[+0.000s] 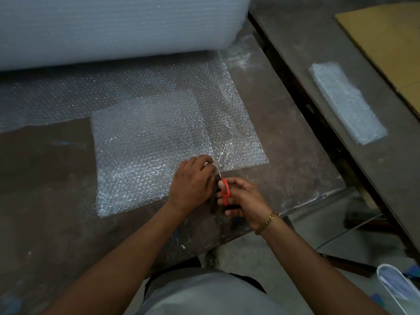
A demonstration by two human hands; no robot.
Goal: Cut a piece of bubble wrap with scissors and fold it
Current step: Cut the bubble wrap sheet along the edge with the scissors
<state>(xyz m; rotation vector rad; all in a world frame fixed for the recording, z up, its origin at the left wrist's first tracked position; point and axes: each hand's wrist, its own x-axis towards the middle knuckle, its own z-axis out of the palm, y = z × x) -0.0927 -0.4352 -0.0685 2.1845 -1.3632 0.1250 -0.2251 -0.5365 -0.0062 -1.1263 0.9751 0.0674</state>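
Head view: a bubble wrap sheet (pixel 147 137) lies flat on a dark table (pixel 45 178), running from a large roll (pixel 113 26) along the table's far edge toward the near edge. Its left part looks denser and whiter, as if doubled. A thinner strip lies along its right side.

The left hand (pixel 193 183) rests knuckles up on the sheet's near right part, fingers bent down and gripping the wrap just beside the blades. The right hand (pixel 243 198) is closed around the red handles of the scissors (pixel 224 192), fingers through the loops. The blades point away toward the roll, and their tip meets the sheet's near edge, where the dense part meets the thin strip. A chain bracelet (pixel 267 222) sits on the right wrist.

Bare tabletop shows left of the sheet, in front of it up to the near edge, and in a band between the sheet's right edge and the table's right edge. Across a dark gap stands a second table (pixel 318 53). It carries a folded bubble wrap piece (pixel 347 103) near its middle and a cardboard sheet (pixel 386 42) at its far right side, the two well apart.
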